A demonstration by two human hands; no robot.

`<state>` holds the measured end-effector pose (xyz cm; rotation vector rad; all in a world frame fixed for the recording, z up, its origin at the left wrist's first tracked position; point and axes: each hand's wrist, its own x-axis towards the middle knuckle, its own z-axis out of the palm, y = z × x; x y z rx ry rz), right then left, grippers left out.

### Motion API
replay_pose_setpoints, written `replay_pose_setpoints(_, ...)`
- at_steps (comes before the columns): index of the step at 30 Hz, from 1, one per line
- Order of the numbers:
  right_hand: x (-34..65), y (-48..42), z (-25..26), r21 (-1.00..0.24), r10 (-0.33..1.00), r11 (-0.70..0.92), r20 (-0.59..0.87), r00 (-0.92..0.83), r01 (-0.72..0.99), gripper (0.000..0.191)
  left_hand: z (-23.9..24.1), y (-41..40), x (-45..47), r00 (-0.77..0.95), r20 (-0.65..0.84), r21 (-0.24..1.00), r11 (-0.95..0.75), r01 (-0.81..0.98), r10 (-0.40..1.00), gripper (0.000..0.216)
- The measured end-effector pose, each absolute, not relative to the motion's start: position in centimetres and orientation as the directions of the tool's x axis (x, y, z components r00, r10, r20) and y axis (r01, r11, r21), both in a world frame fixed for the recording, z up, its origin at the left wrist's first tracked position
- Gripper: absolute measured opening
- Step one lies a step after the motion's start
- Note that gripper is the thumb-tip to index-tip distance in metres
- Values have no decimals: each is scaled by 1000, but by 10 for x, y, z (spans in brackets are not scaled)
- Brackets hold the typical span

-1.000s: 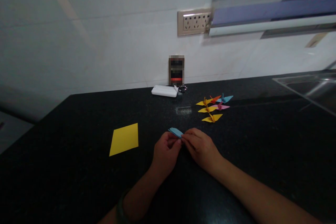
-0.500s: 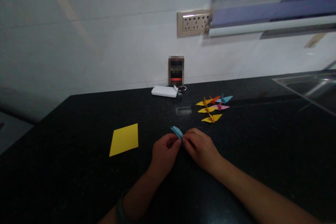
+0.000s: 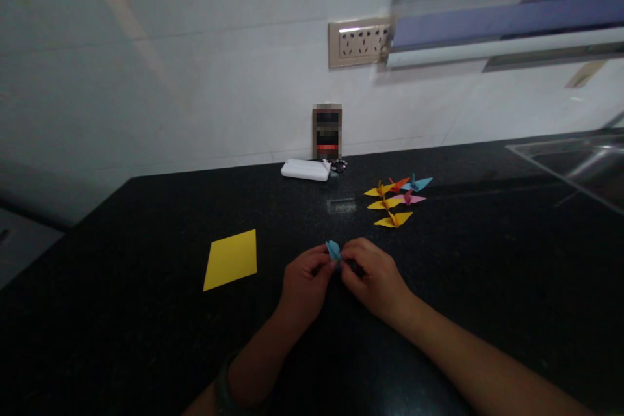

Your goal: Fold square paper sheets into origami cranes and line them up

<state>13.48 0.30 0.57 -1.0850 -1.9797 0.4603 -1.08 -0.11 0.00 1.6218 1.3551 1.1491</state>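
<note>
Between my fingertips is a small folded piece of blue origami paper [image 3: 333,250], held just above the dark counter. My left hand [image 3: 306,278] pinches it from the left, thumb and fingers closed. From the other side, the thumb and fingers of my right hand [image 3: 371,272] are closed on its right end. My fingers cover its lower part, so its full shape is hidden. To the left lies a flat yellow paper sheet [image 3: 231,260]. Several finished paper cranes in yellow, orange, pink and blue sit to the right, the nearest being a yellow crane [image 3: 394,220].
Against the wall, a white power bank [image 3: 306,169] lies beside a beaded strap [image 3: 339,165] and an upright phone-like device [image 3: 327,132] with a blurred screen. A sink [image 3: 575,166] is set into the black counter [image 3: 146,325] at right. Sockets [image 3: 361,43] are on the wall.
The blue paper has turned and looks shorter, its long tip no longer pointing up and left. My right hand has shifted very slightly; the other things stay in place.
</note>
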Motion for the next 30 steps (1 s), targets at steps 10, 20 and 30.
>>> replay_pose_setpoints(10,135,4,1,-843,914,403,352,-200,357,8,1,-7,-11,77,358,765,-340,547,930,14)
replay_pose_setpoints(20,134,10,-1,-974,953,216,195,-231,67,3,0,-1,-14,33,315,890,-307,336,949,5)
replay_pose_setpoints(30,133,15,-5,-996,963,93,92,-253,-6,6,0,-3,-15,44,229,931,-232,281,972,5)
